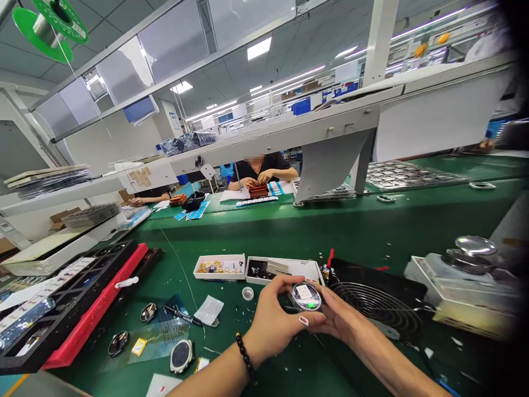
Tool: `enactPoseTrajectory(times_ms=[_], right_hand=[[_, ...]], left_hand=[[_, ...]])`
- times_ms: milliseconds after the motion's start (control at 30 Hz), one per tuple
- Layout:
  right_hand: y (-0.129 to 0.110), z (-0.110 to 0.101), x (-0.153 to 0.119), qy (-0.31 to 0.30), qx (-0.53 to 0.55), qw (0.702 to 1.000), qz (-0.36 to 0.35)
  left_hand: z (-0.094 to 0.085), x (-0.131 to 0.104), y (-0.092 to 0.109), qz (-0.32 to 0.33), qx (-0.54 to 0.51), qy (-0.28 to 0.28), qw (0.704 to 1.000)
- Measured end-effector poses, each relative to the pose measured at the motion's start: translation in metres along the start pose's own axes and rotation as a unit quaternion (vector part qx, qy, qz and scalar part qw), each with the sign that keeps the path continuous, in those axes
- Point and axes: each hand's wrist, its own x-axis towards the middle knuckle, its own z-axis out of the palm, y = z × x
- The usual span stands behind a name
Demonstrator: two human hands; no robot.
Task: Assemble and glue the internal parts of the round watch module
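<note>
A small round device (306,296) with a white label and a green spot is held up between both hands above the green bench. My left hand (276,317), with a dark bead bracelet at the wrist, grips its left side; a small white sticker with a red mark (303,321) shows at the thumb. My right hand (336,314) holds the device's right edge. Two white boxes of small parts, the left (219,267) and the right (303,267), lie just beyond the hands. A small round metal part (248,293) rests nearby.
At left stands a black tray with a red edge (99,309). Round watch-like parts (182,355), a pen (182,315) and clear film lie front left. A black fan (372,298) and a white container (458,303) are at right. Across the bench, a person (264,172) works.
</note>
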Motion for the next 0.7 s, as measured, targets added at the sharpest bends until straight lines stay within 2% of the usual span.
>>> enactPoseTrajectory(times_ms=[100, 200, 567, 700], right_hand=[[0.003, 0.0, -0.004, -0.061, 0.07, 0.996, 0.011], [0.002, 0.002, -0.007, -0.087, 0.105, 0.99, 0.027], [-0.007, 0.011, -0.012, -0.124, 0.148, 0.981, 0.028], [-0.008, 0.012, -0.011, -0.115, 0.136, 0.984, 0.029]], left_hand=[[0.001, 0.0, -0.001, -0.009, -0.016, 0.0, 1.0], [0.002, 0.0, -0.003, -0.01, -0.046, -0.013, 0.999], [0.004, 0.0, -0.005, -0.042, -0.087, -0.013, 0.995], [0.004, 0.0, -0.006, -0.048, -0.086, -0.011, 0.995]])
